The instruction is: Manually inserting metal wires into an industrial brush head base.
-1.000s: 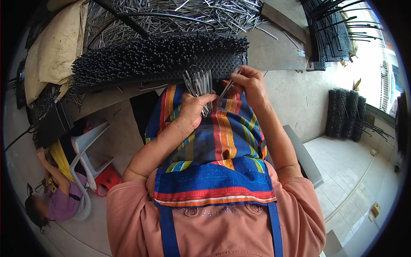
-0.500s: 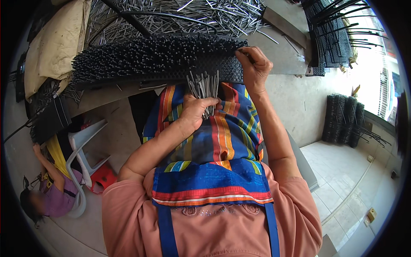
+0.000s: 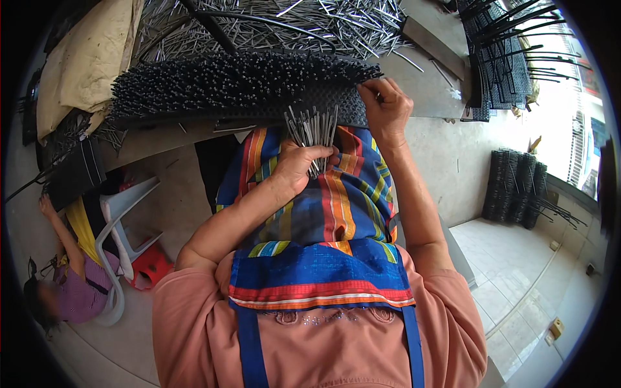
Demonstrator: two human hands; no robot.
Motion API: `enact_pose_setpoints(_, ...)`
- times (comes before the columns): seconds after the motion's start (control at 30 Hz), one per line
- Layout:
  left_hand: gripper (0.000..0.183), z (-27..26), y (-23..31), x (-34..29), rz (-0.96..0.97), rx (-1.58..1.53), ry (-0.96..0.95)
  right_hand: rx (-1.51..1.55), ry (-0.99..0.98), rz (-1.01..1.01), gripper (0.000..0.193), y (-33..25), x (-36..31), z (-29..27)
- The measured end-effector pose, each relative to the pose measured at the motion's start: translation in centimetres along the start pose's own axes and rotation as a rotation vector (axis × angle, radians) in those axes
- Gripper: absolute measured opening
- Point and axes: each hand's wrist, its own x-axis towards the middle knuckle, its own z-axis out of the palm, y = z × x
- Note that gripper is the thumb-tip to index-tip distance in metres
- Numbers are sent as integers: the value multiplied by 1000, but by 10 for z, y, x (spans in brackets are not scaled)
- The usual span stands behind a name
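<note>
A bundle of thin metal rods (image 3: 314, 132) is clamped in the left hand (image 3: 304, 165) at frame centre, grip pressed together low on it. The right hand (image 3: 387, 110) is pinched on the black spiked mat (image 3: 226, 87) on the desk (image 3: 420, 97). Rods judged stiff, light, slippery, sharp-tipped; best gripped at mid-length.

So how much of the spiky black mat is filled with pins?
Most of the black mat already bristles with upright metal pins. The right hand pinches at the mat's right end, where pins are going in now. The left hand grips a bundle of loose pins, and a big heap of pins lies behind. How many empty spots remain cannot be told.
</note>
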Motion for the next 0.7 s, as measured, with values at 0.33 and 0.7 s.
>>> enact_pose_setpoints(0.33,20,12,-3,-4,99,2,18,803,-565,930,8,-8,-50,-18)
enact_pose_setpoints(0.7,17,9,-3,-7,48,95,78,461,217,218,5,22,3,-5)
